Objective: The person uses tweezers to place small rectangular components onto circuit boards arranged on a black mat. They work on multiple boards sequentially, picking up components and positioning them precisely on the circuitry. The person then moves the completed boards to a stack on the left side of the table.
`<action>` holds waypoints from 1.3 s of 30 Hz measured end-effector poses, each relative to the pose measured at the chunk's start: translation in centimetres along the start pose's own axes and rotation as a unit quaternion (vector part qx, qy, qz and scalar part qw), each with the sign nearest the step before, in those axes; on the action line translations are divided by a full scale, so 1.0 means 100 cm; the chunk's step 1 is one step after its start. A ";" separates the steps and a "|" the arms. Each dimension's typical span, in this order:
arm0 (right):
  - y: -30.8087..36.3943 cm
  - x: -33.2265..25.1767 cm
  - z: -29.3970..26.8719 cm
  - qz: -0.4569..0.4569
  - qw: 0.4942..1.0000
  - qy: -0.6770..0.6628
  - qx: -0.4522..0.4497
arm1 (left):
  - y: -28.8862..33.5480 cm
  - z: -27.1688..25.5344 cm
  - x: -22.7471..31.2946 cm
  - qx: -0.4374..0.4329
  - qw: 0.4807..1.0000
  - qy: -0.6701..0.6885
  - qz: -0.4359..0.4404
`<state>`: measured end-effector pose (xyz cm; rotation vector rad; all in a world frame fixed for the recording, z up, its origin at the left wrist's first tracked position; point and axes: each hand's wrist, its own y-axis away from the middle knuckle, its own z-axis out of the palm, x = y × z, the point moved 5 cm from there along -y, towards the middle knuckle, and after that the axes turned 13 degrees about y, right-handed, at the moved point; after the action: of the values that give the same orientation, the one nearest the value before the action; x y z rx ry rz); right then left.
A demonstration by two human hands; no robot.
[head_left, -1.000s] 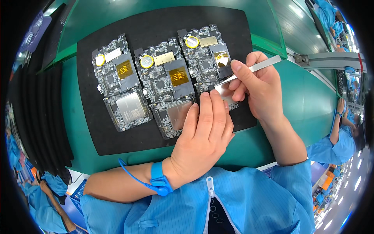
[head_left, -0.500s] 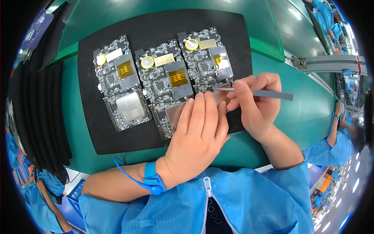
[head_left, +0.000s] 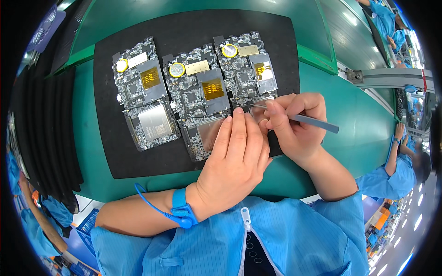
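Note:
Three dark circuit boards lie side by side: a left board (head_left: 132, 88), a middle board (head_left: 191, 97) and a right board (head_left: 242, 77). Each carries a yellow-rimmed coin cell and an amber film patch. My left hand (head_left: 237, 161) rests palm down, fingers stretched out over the lower parts of the middle and right boards. A shiny plate (head_left: 209, 132) on the middle board shows beside those fingers. Grey tweezers (head_left: 317, 123) are pinched in my right hand (head_left: 301, 131), their tip at the upper edge of the right board's shiny plate (head_left: 258, 116). My hands partly hide that plate.
A black mat (head_left: 138, 168) lies beneath the boards on a green work surface (head_left: 354, 124). Black ribbed trays (head_left: 50, 133) stand at the left. A metal rail (head_left: 391, 77) runs at the right. Other people in blue work at both sides.
My right hand has shifted slightly left and down, and the tweezers now tilt more, with their rear end lower. My left hand has barely moved.

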<state>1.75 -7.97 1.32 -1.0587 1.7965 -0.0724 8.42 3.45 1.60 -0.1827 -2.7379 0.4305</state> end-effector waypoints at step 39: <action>0.091 0.062 -0.146 0.372 0.918 -0.021 0.138 | -0.072 0.058 0.062 -0.136 0.962 0.174 0.160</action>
<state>-15.92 -12.42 -0.39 -0.1346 1.9679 0.1581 0.02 -3.78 0.84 -0.7101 -2.4079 0.0860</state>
